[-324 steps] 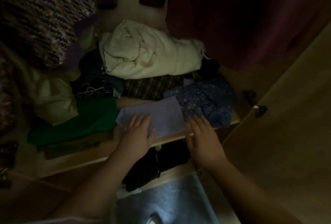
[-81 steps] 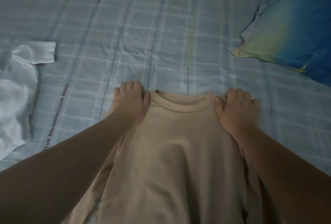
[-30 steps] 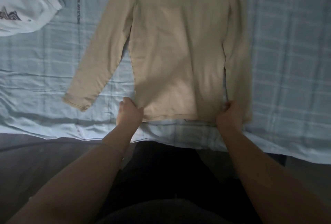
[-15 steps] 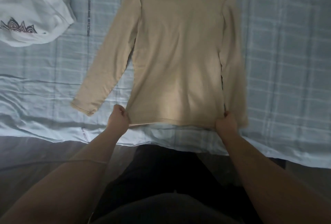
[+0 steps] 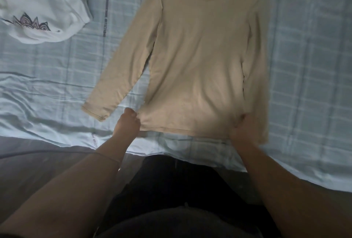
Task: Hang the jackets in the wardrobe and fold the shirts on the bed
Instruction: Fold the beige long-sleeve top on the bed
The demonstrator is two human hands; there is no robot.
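Beige shirt (image 5: 200, 53) perhaps slightly nearer now

The long-sleeved beige shirt (image 5: 200, 62) is plain, one colour all over. The light blue bed sheet (image 5: 308, 51) has a pale checked pattern. The crumpled white garment (image 5: 43, 3) carries a dark purple pointed ornament print.

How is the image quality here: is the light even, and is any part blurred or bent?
Head view: dim and uneven light, a brighter patch low on the beige shirt, the person's dark clothing near black at the bottom; the right hand is motion-blurred, the left hand sharper; the white shirt is soft; the wide lens curves the bed edge.
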